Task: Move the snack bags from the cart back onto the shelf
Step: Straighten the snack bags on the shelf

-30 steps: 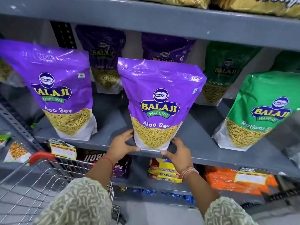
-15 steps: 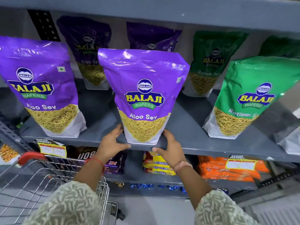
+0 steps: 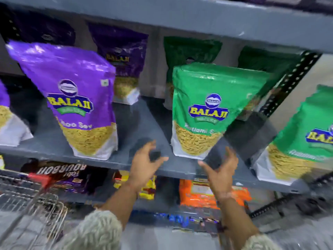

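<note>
Both hands empty, fingers spread and curled, at the shelf (image 3: 140,130) front edge. Left hand (image 3: 144,166) sits below the gap between the purple bag (image 3: 79,98) and the green bag (image 3: 209,109); neither touched. Right hand (image 3: 221,170) is just below the green bag's bottom right corner; frame blurred, contact unclear. Both bags stand upright on the shelf, purple up-left of the left fingers. Cart (image 3: 27,201) lower left of both hands.
</note>
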A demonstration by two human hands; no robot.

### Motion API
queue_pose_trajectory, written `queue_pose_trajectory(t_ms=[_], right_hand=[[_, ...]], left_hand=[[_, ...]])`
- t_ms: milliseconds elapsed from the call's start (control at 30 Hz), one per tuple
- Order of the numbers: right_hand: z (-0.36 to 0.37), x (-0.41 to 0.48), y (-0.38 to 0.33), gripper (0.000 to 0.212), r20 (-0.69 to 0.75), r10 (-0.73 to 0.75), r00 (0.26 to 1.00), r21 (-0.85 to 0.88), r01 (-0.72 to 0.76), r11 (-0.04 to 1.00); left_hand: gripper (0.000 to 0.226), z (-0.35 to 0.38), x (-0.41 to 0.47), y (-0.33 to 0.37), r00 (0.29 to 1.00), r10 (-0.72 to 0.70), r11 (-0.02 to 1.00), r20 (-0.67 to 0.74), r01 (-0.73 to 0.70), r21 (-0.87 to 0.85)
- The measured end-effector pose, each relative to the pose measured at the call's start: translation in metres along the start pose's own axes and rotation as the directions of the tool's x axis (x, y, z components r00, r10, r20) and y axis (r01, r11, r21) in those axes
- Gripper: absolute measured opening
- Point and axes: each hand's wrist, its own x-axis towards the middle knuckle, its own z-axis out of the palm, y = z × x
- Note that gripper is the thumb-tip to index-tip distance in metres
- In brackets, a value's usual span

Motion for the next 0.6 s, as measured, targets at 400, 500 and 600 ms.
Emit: queue_pose_trajectory(t_ms=[400, 500, 600], right_hand=[[-0.008, 0.028, 0.016, 0.047, 0.310, 0.095, 0.946, -0.154, -0.049, 0.987], [-0.014, 0.011, 0.015, 0.049, 0.357, 0.089, 0.930, -0.145, -0.039, 0.989], [-0.017, -0.001, 0.014, 0.054, 0.349, 0.096, 0.932, -0.127, -0.054, 0.990]], left_hand=[[0.080, 0.044, 0.029, -0.005, 0.974, -0.146, 0.987, 0.176, 0.155, -0.039], [0.079, 0.032, 0.012, -0.004, 0.972, -0.133, 0.990, 0.196, 0.141, -0.030], [0.080, 0.025, 0.005, -0.003, 0.973, -0.114, 0.993, 0.203, 0.112, 0.021]])
